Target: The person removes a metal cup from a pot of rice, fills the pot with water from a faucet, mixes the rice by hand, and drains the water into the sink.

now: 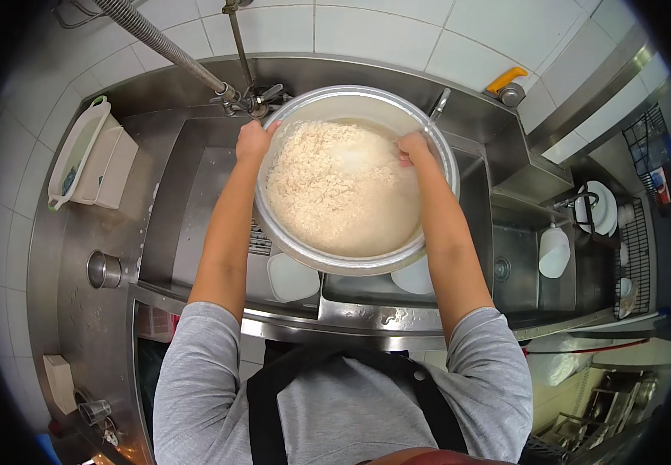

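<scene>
A large round metal bowl rests over the divider of the double sink. Inside lies a heap of pale rice, thicker on the left, with cloudy whitish water toward the right and bottom. My left hand grips the bowl's upper left rim, its thumb over the edge. Inside the right wall, my right hand is at the water and rice with curled fingers. Its fingertips are partly hidden, so I cannot make out what is in them.
A faucet with a spring hose stands behind the bowl. White containers sit in the sink under its front edge. On the left counter are a white tub and a metal cup. A white pitcher lies in the right basin.
</scene>
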The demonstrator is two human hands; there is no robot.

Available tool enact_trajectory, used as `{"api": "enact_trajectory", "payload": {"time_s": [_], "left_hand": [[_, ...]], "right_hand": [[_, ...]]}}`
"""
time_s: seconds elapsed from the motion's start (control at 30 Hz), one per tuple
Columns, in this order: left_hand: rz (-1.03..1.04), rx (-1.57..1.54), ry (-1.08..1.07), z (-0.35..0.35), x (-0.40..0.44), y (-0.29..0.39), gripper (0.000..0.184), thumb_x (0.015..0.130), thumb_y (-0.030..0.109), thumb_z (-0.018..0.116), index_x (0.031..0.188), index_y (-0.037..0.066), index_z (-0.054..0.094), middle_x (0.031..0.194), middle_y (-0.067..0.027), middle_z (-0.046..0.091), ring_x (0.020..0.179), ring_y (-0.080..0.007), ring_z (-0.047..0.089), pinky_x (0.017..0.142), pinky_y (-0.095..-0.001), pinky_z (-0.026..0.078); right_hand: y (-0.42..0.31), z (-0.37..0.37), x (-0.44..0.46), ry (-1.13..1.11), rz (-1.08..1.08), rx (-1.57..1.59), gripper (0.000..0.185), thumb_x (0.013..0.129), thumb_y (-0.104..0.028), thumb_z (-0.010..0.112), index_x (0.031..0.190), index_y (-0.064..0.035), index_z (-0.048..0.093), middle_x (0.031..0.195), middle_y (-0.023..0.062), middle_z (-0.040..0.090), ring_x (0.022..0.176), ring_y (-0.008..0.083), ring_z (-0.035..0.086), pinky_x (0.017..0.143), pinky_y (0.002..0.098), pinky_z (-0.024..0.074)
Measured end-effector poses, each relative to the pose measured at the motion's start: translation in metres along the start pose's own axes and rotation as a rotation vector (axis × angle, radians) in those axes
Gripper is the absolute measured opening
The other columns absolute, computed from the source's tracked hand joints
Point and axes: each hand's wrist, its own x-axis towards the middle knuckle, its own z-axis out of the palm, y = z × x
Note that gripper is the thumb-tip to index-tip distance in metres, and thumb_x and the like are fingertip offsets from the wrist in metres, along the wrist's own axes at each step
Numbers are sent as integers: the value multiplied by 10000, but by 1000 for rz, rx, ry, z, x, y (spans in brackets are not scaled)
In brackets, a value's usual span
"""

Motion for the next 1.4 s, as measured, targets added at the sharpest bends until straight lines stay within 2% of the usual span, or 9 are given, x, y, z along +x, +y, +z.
{"api": "enact_trajectory", "payload": {"time_s": [0.23, 0.4, 0.83, 1.03, 1.13, 1.23, 1.3, 1.33, 1.4], "left_hand": [[7, 10, 2, 1, 1, -2, 645, 728, 586, 572, 927, -27, 603, 972, -201, 607, 931, -345, 581, 766, -436, 474], [20, 38, 10, 1, 3, 0, 631, 733, 580, 570, 929, -19, 607, 967, -203, 607, 921, -350, 584, 761, -435, 476], [33, 22, 36, -2, 1, 6, 607, 737, 565, 576, 927, -11, 613, 975, -198, 608, 922, -343, 586, 763, -428, 476], [14, 18, 5, -7, -3, 11, 614, 737, 567, 575, 928, -15, 612, 974, -196, 608, 925, -339, 585, 766, -427, 473], [7, 17, 17, -6, -3, 12, 620, 733, 571, 578, 925, -17, 613, 972, -196, 609, 920, -339, 588, 762, -427, 475], [29, -4, 25, -3, 1, 10, 657, 728, 576, 581, 916, -52, 605, 955, -238, 603, 920, -360, 585, 768, -432, 470], [21, 20, 13, -3, 2, 10, 617, 731, 570, 581, 920, -17, 614, 971, -198, 608, 911, -343, 591, 751, -428, 481], [23, 16, 16, -4, 2, 11, 617, 731, 570, 581, 920, -17, 614, 971, -198, 608, 911, -343, 591, 751, -428, 481], [20, 21, 14, -5, 0, 13, 617, 731, 569, 581, 920, -18, 615, 971, -197, 609, 912, -345, 590, 752, -430, 480]], "right_hand": [[-4, 0, -24, 53, 148, 569, 152, 824, -92, 432, 755, -45, 558, 574, 66, 515, 443, 182, 487, 508, 422, 495], [9, 7, -15, 161, 173, 915, 123, 839, -105, 453, 845, -47, 562, 736, 78, 569, 584, 187, 561, 547, 407, 508], [16, 20, 7, 531, -160, 737, 68, 796, -41, 519, 847, -7, 549, 736, 90, 582, 608, 160, 568, 448, 284, 443], [-8, 7, -43, 448, -31, 1114, 141, 777, -97, 551, 864, -7, 615, 822, 70, 619, 681, 181, 574, 632, 295, 464], [-8, 2, -45, 477, 10, 1023, 157, 780, -119, 552, 893, -44, 631, 861, 74, 629, 757, 201, 587, 682, 342, 470], [11, -8, -19, 348, -285, 510, 224, 780, -177, 581, 989, -104, 619, 969, 111, 615, 910, 242, 574, 753, 427, 454], [0, -32, -69, 521, -373, -30, 327, 771, -248, 604, 1070, -118, 585, 1041, 145, 593, 1008, 268, 546, 817, 436, 431], [-2, -37, -93, 524, -375, -31, 327, 771, -248, 604, 1070, -118, 585, 1041, 145, 593, 1008, 268, 546, 817, 436, 431], [1, -42, -133, 979, -223, -459, 437, 772, -314, 603, 1131, -73, 541, 1065, 172, 586, 987, 290, 559, 868, 382, 418]]}}
